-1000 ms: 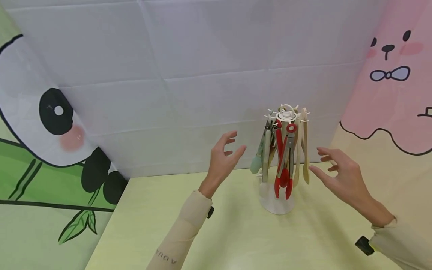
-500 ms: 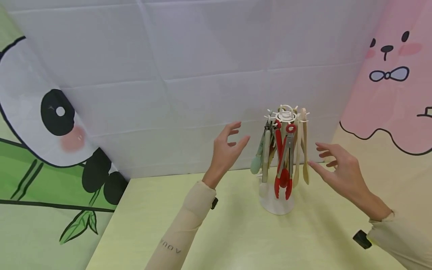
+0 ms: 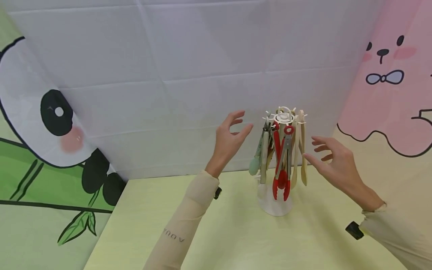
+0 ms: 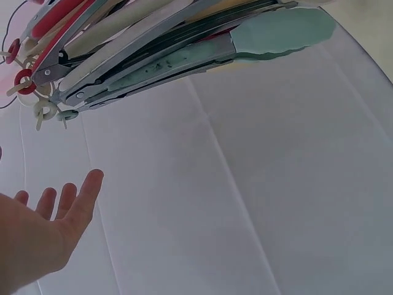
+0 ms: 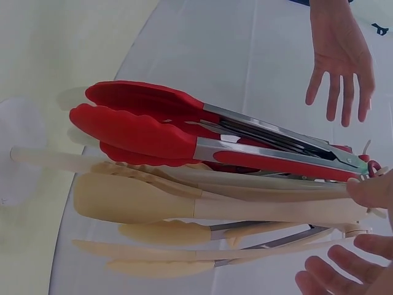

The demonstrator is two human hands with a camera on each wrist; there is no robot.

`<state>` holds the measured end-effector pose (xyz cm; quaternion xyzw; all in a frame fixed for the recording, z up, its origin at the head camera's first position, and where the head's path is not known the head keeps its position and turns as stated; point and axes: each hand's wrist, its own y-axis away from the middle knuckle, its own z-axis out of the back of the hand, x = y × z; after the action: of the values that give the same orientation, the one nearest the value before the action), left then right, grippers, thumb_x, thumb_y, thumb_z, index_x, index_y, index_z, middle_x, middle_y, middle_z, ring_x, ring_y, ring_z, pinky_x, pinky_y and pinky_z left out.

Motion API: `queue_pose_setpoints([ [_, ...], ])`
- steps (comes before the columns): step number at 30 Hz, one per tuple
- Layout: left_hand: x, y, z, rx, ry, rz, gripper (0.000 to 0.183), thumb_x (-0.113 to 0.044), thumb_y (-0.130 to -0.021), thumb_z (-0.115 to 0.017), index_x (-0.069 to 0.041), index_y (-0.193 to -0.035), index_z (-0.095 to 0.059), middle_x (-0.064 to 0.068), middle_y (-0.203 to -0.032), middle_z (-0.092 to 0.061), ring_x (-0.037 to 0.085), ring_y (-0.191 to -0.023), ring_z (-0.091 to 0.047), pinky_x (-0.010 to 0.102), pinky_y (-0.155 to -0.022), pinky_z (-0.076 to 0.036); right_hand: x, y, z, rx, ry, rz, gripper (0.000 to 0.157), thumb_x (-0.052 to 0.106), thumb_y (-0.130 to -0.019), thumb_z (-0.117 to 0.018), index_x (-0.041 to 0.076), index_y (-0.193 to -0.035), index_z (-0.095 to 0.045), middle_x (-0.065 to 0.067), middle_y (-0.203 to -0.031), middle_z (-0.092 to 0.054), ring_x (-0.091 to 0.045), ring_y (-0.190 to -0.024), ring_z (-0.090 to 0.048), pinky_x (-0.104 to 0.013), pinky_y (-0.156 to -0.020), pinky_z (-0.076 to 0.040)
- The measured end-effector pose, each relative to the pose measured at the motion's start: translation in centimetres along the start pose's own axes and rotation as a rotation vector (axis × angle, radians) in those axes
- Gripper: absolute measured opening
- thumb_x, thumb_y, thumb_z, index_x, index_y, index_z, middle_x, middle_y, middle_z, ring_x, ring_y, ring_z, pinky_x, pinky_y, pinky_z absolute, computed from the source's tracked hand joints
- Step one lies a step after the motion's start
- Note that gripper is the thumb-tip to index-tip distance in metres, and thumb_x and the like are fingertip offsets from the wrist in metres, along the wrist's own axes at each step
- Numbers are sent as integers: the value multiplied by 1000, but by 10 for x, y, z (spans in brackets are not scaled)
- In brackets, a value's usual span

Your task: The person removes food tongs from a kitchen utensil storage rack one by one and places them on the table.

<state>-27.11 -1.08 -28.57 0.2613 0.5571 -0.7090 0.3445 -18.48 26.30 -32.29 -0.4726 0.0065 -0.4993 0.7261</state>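
White cloth (image 3: 202, 93) backed a pale-yellow surface (image 3: 229, 232) carrying a round-based, white plastic utensil stand (image 3: 274, 208), flanked by the relaxed, empty left hand (image 3: 228, 141) and right hand (image 3: 337, 161), apparently at the approach step, the next move likely requiring two-sided gripping.

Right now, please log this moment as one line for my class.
left hand: empty, left of rack; right hand: empty, right of rack, contact unclear; rack: upright on table; red tongs: hanging on rack
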Motion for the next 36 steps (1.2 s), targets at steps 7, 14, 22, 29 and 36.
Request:
queue_pose_setpoints([
  [7, -6, -10, -7, 21, -3, -22, 43, -25, -87, -68, -17, -128, -56, -3, -126, -58, 12, -109, -55, 31, -80, -51, 3, -6, -3, 10, -11, -5, 52, 7, -77, -77, -1, -124, -56, -16, -103, -62, -29, -86, -61, -5, -65, -41],
  [14, -6, -18, -15, 52, -29, -50, 43, -25, -88, -68, -17, -128, -56, -5, -127, -56, 8, -109, -54, 28, -81, -50, 5, -9, -3, 14, -15, 0, 50, 7, -78, -76, -1, -123, -57, -17, -103, -62, -31, -85, -61, -5, -65, -41],
  [22, -11, -29, -21, 63, -41, -62, 40, -25, -88, -67, -17, -126, -58, -4, -127, -57, 5, -108, -54, 26, -83, -49, 8, -14, -6, 9, -17, 7, 49, 9, -77, -77, -1, -121, -58, -14, -102, -63, -28, -85, -61, -5, -64, -42],
  [29, -16, -39, -31, 82, -17, -65, 39, -24, -88, -68, -15, -124, -59, -4, -125, -58, 5, -106, -55, 20, -82, -48, 12, -18, -5, 9, -24, 39, 47, 8, -77, -77, -1, -120, -59, -16, -101, -64, -26, -82, -61, -8, -62, -44],
  [36, -22, -45, -42, 141, -37, -59, 38, -25, -89, -67, -13, -124, -59, -4, -122, -59, 7, -105, -55, 17, -82, -47, 13, -22, -4, 9, -21, 48, 43, 9, -78, -77, -1, -117, -61, -12, -97, -65, -12, -78, -58, -10, -60, -46],
])
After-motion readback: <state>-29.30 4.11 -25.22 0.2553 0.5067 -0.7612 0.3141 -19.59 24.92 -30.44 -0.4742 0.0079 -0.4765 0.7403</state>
